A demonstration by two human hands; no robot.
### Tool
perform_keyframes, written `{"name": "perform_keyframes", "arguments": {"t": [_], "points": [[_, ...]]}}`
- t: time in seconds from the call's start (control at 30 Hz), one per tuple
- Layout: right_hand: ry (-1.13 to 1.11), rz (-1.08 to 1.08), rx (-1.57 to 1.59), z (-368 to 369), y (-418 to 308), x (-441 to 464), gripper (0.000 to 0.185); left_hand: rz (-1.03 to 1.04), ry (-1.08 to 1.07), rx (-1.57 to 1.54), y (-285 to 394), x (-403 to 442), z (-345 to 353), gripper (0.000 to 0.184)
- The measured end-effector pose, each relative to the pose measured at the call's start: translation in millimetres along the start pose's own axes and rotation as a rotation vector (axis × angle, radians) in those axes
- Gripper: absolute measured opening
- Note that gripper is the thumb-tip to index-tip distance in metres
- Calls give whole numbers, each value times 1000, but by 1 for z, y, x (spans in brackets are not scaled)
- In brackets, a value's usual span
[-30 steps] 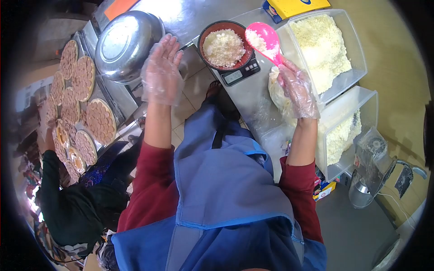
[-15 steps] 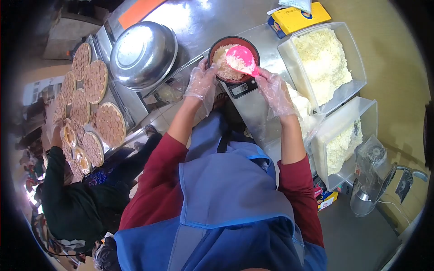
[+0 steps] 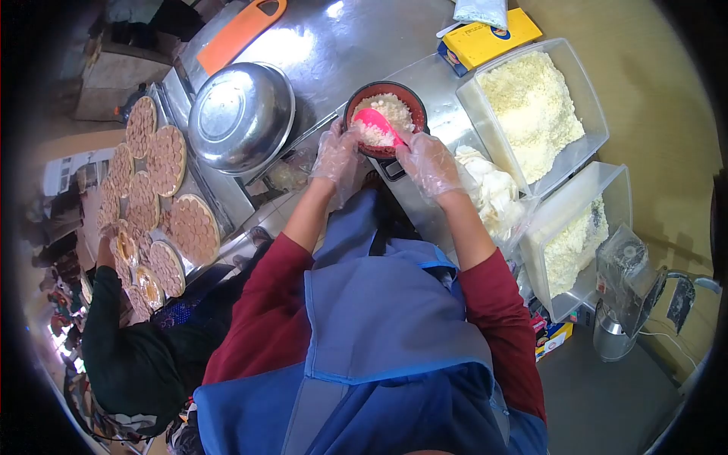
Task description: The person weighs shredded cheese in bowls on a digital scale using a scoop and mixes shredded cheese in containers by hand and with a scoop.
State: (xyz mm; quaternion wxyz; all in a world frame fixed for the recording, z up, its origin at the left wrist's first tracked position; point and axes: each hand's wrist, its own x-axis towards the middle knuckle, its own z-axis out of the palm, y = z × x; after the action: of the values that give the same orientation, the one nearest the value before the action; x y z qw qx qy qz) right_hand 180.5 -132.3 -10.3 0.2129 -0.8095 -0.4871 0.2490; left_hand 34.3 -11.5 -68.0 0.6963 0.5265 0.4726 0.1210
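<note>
A red-brown bowl [image 3: 415, 101] with a dark rim holds white grated cheese-like crumbs [image 3: 390, 108]. My left hand [image 3: 336, 158], in a clear plastic glove, grips the near left side of its rim. In my gloved right hand [image 3: 431, 164] is the handle of a pink scoop [image 3: 373, 118]. The scoop is tilted low inside the bowl, with white crumbs in and against it. Under the bowl, a digital kitchen scale [image 3: 392, 170] shows only its near edge; my hands and the bowl cover most of it.
Two clear bins [image 3: 599, 144] [image 3: 547, 292] of pale shreds stand right, beside a crumpled white bag [image 3: 485, 189]. An upturned metal basin [image 3: 241, 117], orange board [image 3: 236, 39] and yellow box [image 3: 493, 39] lie beyond. Left, a co-worker's arm [image 3: 106, 303] reaches toward several topped round bases [image 3: 193, 227].
My right hand has moved left, and the scoop has shifted left and lower in the bowl, tilting over. The scale's display is now covered. The whole view has shifted slightly.
</note>
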Motion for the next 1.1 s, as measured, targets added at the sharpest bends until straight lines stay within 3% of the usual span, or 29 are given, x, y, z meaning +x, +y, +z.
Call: {"name": "perform_keyframes", "arguments": {"t": [0.13,0.23,0.33,0.4,0.43,0.5,0.53,0.63,0.67,0.73,0.77,0.8,0.83,0.9,0.97,1.0,1.03,1.1], "points": [[14,34,199,-8,13,-1,36,-14,86,-177,4,-5,6,53],[24,64,239,-17,19,-7,37,-66,-8,-221,16,-7,9,45],[-66,166,367,-30,21,-13,38,-74,69,-80,11,5,9,38],[-91,223,654,-44,25,-20,37,167,65,210,-6,13,2,34],[-72,219,652,-52,29,-25,37,183,55,212,-12,18,3,34],[85,344,816,-70,37,-34,41,46,56,134,-16,24,-2,34],[125,379,796,-86,38,-39,41,66,77,137,-4,25,-5,34],[225,383,709,-117,89,-51,46,-45,25,-279,42,24,-1,28],[231,362,707,-118,97,-51,46,-9,43,-251,51,34,-7,25],[517,467,209,-118,110,-51,49,37,84,-295,70,53,-18,26],[534,455,210,-111,120,-51,49,63,120,-335,81,65,-25,27],[455,481,-154,-101,131,-50,51,297,84,214,86,83,-39,28],[367,504,-516,-96,134,-48,55,223,142,59,114,81,-38,27],[417,525,-497,-92,134,-47,54,346,243,164,123,120,-57,28],[457,557,-469,-85,138,-44,54,332,360,22,160,122,-57,41],[424,549,-489,-78,144,-44,53,476,408,290,165,130,-68,51],[389,545,-510,-76,146,-45,51,438,464,323,179,132,-71,55],[498,514,-429,-71,144,-48,51,551,622,1177,197,126,-80,49]]}}
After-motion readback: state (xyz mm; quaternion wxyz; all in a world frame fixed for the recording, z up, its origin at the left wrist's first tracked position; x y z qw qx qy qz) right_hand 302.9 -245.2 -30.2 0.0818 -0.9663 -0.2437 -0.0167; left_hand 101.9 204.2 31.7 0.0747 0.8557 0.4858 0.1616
